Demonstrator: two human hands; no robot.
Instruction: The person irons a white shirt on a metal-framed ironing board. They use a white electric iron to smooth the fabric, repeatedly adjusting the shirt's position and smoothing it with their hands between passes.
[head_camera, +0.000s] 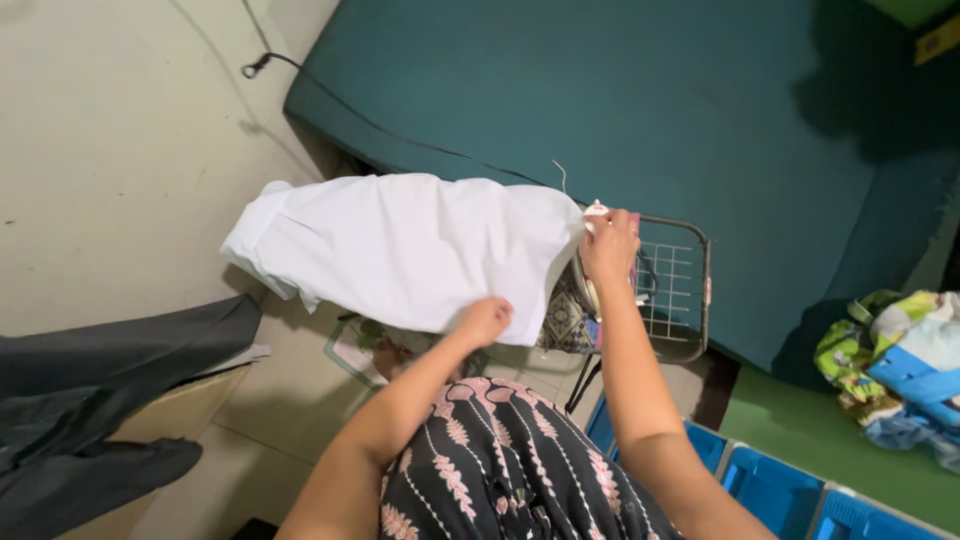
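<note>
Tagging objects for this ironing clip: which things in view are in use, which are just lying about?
In use:
left hand on white garment
right hand on iron
ironing board
wire rest

Lying about:
teal mattress
dark cloth
colourful bundle
blue crates

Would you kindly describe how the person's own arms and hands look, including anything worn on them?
Both arms are bare from the upper arm down: no sleeves, gloves, watch or bracelets show. The left hand and right hand carry no rings that can be made out. The only clothing in view is a black garment with pink and white leaf-like stripes, seen below the arms.
</note>
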